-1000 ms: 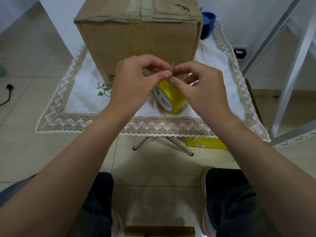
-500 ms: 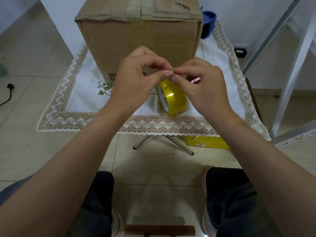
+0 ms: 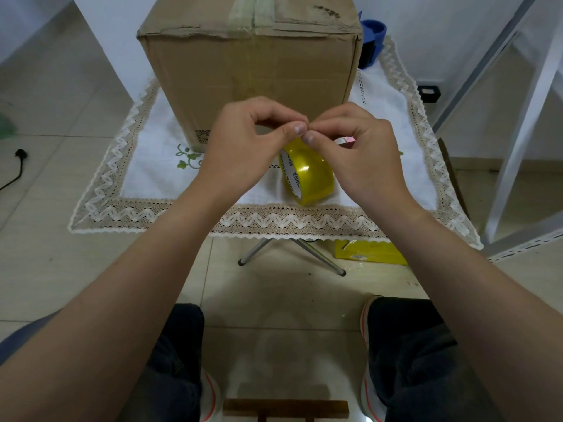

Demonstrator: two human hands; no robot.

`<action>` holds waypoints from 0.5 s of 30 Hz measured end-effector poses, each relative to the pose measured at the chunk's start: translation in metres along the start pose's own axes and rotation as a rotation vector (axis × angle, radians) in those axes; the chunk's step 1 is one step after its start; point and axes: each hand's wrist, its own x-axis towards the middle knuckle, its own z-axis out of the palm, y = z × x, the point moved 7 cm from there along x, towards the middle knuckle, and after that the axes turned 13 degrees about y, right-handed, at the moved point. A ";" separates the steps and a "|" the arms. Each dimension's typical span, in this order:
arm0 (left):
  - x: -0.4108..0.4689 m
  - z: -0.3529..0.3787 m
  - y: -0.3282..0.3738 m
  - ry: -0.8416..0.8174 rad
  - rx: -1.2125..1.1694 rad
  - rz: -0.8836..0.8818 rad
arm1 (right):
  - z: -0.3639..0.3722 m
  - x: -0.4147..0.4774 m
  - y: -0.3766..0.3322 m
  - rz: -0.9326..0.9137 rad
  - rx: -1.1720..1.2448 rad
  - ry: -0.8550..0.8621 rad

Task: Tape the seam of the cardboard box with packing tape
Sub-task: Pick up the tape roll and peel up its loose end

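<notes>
A big brown cardboard box (image 3: 249, 71) stands on the small table, with old clear tape along its top seam (image 3: 243, 13). In front of it, on the white cloth, a roll of yellow packing tape (image 3: 310, 175) sits on its edge. My left hand (image 3: 243, 144) and my right hand (image 3: 359, 153) meet just above the roll, thumbs and forefingers pinched together at its top. What they pinch is too thin to see clearly; it looks like the tape's loose end. Part of the roll is hidden behind my right hand.
A lace-edged tablecloth (image 3: 152, 184) covers the folding table. A blue cup (image 3: 373, 35) stands behind the box at the right. On the floor lie a yellow carton (image 3: 371, 252) and a black plug (image 3: 21, 153). A white metal frame (image 3: 518, 117) rises at the right.
Both hands stay pinched together above the roll, a little higher than before. The roll has turned slightly to the right. The thin upright strip between my fingertips no longer shows.
</notes>
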 end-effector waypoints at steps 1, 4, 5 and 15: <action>0.000 0.000 0.001 -0.001 0.002 0.003 | 0.000 0.000 0.000 0.000 -0.001 0.000; 0.000 -0.001 0.002 0.003 0.009 0.003 | 0.001 0.000 0.003 0.018 -0.016 -0.021; -0.001 -0.001 0.003 0.006 0.015 0.005 | 0.002 0.000 0.004 0.024 -0.031 -0.031; -0.001 0.001 0.004 -0.004 0.027 0.016 | -0.001 0.002 0.005 0.014 -0.100 -0.023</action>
